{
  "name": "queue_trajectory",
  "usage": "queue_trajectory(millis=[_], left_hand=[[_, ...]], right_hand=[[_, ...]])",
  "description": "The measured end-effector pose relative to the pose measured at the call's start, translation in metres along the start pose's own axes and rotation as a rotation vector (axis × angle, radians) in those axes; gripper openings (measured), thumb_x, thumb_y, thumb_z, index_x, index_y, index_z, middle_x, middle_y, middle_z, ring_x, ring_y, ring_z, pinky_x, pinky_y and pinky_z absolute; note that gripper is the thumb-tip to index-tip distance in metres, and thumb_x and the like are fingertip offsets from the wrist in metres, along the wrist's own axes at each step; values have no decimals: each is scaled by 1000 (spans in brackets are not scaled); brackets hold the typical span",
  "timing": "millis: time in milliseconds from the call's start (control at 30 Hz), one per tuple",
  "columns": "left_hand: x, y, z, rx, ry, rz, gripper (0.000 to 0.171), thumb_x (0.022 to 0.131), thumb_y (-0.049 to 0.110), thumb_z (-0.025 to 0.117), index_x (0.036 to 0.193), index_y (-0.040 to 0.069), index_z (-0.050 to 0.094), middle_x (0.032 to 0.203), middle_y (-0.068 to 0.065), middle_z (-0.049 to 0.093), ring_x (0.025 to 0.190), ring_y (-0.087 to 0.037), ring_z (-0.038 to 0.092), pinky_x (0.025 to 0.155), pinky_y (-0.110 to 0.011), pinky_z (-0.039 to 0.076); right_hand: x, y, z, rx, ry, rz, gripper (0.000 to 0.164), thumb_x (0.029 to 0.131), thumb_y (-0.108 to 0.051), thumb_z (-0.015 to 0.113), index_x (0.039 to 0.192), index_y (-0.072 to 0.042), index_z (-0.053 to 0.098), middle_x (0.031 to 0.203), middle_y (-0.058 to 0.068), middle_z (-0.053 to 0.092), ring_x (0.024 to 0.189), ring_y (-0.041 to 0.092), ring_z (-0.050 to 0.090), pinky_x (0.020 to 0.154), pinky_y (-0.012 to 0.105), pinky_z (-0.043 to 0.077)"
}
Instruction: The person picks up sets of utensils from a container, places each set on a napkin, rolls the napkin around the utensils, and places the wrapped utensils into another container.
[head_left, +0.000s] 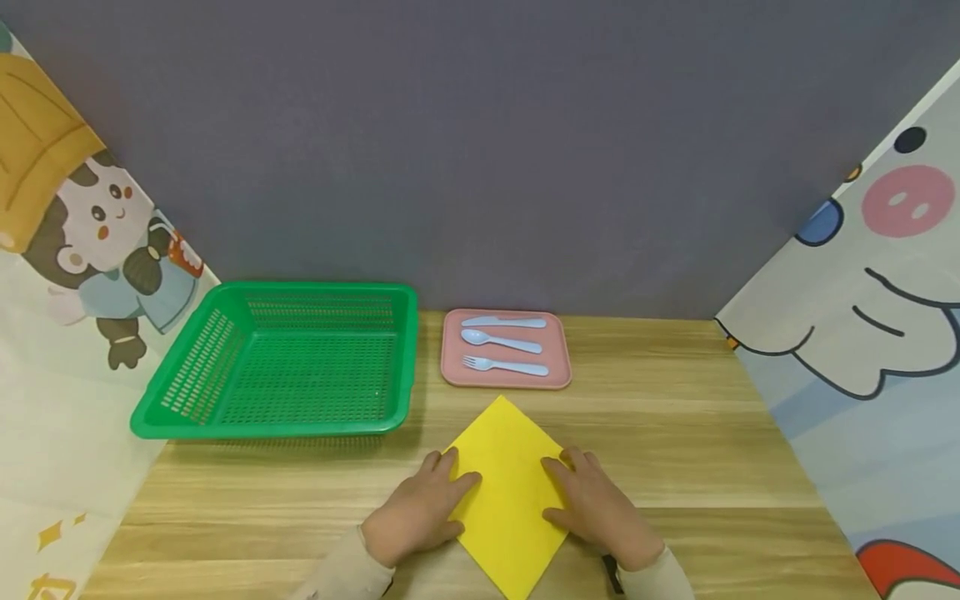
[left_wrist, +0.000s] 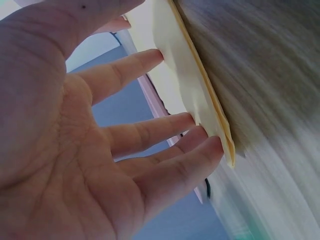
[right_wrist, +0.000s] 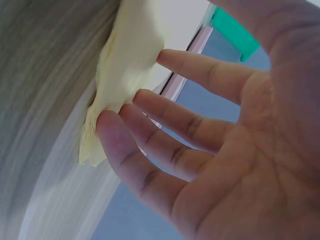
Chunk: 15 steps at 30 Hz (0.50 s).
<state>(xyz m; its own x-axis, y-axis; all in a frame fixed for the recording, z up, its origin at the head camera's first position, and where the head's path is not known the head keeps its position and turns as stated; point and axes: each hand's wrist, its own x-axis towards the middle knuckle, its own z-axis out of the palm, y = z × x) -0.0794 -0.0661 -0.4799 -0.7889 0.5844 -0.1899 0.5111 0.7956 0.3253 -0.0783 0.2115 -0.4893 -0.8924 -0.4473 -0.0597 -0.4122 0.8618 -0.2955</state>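
A folded yellow cloth (head_left: 513, 500) lies flat on the table with its corners pointing toward and away from me, like a diamond. On its left edge rest the fingertips of my left hand (head_left: 420, 508), fingers spread. My right hand (head_left: 596, 504) touches the opposite edge the same way, thumb and fingers apart. In the left wrist view, extended fingers (left_wrist: 145, 132) press the side of the cloth (left_wrist: 187, 75), whose stacked layers show along the edge. The right wrist view has the fingers (right_wrist: 185, 120) against the cloth's (right_wrist: 130, 55) slightly ruffled edge.
Beyond the cloth sits a pink tray (head_left: 506, 381) carrying a light-blue knife (head_left: 504, 322), spoon (head_left: 501, 341) and fork (head_left: 506, 366). A green perforated basket (head_left: 315, 429) stands at the left. A grey panel (head_left: 480, 150) rises behind the wooden table (head_left: 675, 417), with patterned panels on both sides.
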Motion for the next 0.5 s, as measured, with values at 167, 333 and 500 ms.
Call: queue_trajectory(millis=[167,333,500], left_hand=[[0,-1,0,22,12,10,60,83,29,81,136,16,58,146,-26,42,128,-42,43,85,-45,56],[-1,-1,0,66,29,29,60,82,32,81,135,16,59,143,-26,44,125,-40,46,83,-43,57],[0,0,-2,97,47,53,58,84,35,79,134,13,59,141,-22,47,125,-37,48,84,-42,56]], right_hand=[[0,1,0,-11,5,-5,64,80,-30,85,131,-1,59,125,22,53,110,37,51,88,45,53],[1,1,-1,-25,-5,-7,64,81,-33,84,130,0,59,124,22,54,111,37,52,88,45,54],[6,1,-5,-41,39,-8,61,81,-35,84,127,-2,62,120,18,57,107,32,57,86,43,55]])
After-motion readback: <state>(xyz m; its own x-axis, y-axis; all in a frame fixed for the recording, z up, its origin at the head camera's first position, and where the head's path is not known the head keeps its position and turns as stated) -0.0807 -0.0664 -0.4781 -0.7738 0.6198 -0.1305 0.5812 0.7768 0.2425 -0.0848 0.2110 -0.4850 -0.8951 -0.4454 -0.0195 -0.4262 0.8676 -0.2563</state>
